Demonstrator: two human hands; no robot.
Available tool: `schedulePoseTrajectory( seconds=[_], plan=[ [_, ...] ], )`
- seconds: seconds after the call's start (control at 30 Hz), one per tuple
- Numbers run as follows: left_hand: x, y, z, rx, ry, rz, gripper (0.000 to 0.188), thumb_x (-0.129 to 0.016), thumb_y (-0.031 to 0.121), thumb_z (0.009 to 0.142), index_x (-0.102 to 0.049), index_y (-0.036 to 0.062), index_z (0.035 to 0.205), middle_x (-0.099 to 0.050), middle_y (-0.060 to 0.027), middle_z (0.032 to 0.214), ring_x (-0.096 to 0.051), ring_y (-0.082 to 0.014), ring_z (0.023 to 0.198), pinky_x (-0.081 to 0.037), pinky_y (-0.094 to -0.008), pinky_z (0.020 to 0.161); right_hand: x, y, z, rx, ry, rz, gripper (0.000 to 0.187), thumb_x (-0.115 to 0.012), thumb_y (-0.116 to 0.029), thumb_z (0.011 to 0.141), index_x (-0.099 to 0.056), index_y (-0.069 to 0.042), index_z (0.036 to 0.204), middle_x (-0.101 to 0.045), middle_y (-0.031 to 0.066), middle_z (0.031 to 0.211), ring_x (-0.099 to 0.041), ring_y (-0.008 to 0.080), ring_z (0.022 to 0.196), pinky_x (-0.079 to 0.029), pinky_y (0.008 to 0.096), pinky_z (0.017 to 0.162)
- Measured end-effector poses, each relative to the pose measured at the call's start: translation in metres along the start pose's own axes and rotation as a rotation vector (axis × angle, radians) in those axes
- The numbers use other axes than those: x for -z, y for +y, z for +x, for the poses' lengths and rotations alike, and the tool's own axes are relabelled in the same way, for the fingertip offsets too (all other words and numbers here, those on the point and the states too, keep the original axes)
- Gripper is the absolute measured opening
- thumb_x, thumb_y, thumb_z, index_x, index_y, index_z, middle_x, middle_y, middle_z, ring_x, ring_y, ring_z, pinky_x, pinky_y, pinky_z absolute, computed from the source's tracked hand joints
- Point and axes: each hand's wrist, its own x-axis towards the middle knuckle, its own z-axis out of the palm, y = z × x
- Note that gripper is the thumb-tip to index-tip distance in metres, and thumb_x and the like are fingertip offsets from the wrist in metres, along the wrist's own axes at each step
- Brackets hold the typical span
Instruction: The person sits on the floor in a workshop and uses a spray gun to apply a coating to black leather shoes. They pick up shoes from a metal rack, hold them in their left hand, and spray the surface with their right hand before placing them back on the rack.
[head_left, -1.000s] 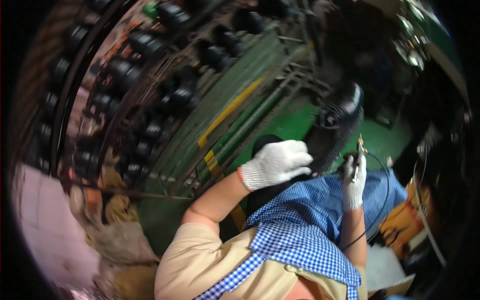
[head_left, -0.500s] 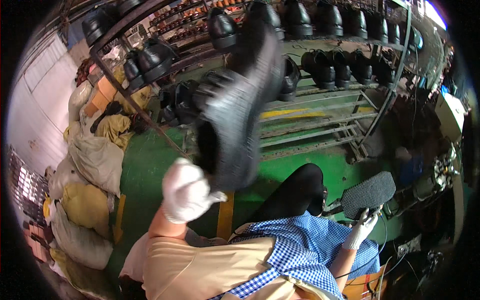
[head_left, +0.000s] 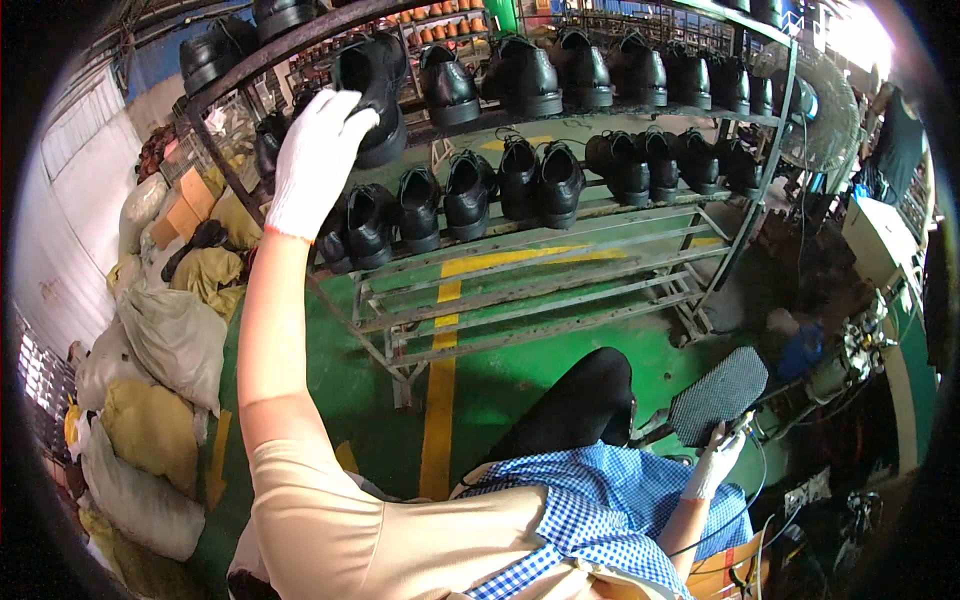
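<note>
My left hand (head_left: pixel 318 165), in a white glove, reaches up to the shoe rack at the far left. Its fingers close on a black leather shoe (head_left: pixel 372 95), whose heel faces me at the rack's middle shelf. The hand covers part of the shoe's left side. Low at the right, my right hand (head_left: pixel 714 466), gloved too, is closed round a small metal tool (head_left: pixel 741 424) with a thin hose. Its exact kind is too small to make out. Just beyond that hand stands a dark, mesh-covered flat pad (head_left: pixel 719 396).
Black lace-up shoes (head_left: pixel 612 68) line the metal rack (head_left: pixel 560 290) on several levels. Stuffed sacks (head_left: pixel 170 330) pile up at the left. My bent knee (head_left: pixel 590 390) is in front. A machine (head_left: pixel 875 350), a large fan (head_left: pixel 830 110) and loose cables are at the right.
My left hand has swung up and away to the rack, and the shoe beside it has gone from close before me to the shelf. The right hand has barely moved.
</note>
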Motion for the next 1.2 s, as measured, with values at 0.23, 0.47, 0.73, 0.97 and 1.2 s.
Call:
schedulePoseTrajectory(
  seconds=[0.23,0.47,0.73,0.97,1.2],
  plan=[
    [-0.038,-0.067,0.050,-0.027,-0.118,0.173,0.047,-0.064,0.034,0.100,-0.059,0.0107,0.140,-0.063,-0.0176,0.133,-0.063,-0.0372,0.119,-0.050,-0.0431,0.104,0.003,-0.007,-0.008,0.082,0.010,0.038,0.034,-0.066,-0.019,0.103,-0.055,0.000,0.129,-0.061,0.0098,0.105,-0.057,0.0206,0.093,-0.049,0.0341,0.086],
    [-0.001,-0.120,0.022,0.122,0.133,0.282,0.051,-0.066,0.050,0.097,-0.067,0.0108,0.130,-0.067,-0.0187,0.127,-0.065,-0.0382,0.120,-0.052,-0.0452,0.101,0.008,-0.006,-0.009,-0.004,-0.041,-0.008,0.035,-0.063,-0.020,0.104,-0.055,0.001,0.131,-0.062,0.0106,0.109,-0.057,0.0206,0.093,-0.048,0.0348,0.086],
    [0.014,-0.083,-0.003,0.148,0.169,0.203,0.047,-0.059,0.048,0.101,-0.071,0.0045,0.087,-0.070,-0.0200,0.092,-0.067,-0.0416,0.087,-0.051,-0.0463,0.078,0.006,0.014,-0.008,0.037,-0.043,0.003,0.034,-0.058,-0.024,0.107,-0.055,0.002,0.130,-0.061,0.0108,0.106,-0.056,0.0227,0.094,-0.048,0.0379,0.088],
    [0.035,0.027,-0.134,-0.066,0.480,0.372,0.031,-0.073,0.019,0.098,-0.064,-0.0037,0.078,-0.060,-0.0197,0.072,-0.057,-0.0353,0.065,-0.049,-0.0454,0.065,0.005,-0.007,-0.019,0.042,-0.009,-0.055,0.037,-0.059,-0.024,0.106,-0.057,0.002,0.133,-0.064,0.0140,0.108,-0.062,0.0263,0.095,-0.051,0.0391,0.087],
    [-0.040,0.139,-0.194,-0.381,0.269,-0.577,0.021,-0.065,0.018,0.098,-0.060,0.0044,0.083,-0.061,-0.0080,0.081,-0.061,-0.0311,0.073,-0.057,-0.0484,0.082,-0.004,-0.027,-0.032,0.059,-0.048,-0.078,0.037,-0.061,-0.020,0.103,-0.056,0.004,0.131,-0.064,0.0263,0.113,-0.063,0.0422,0.102,-0.051,0.0460,0.092]
  ],
)
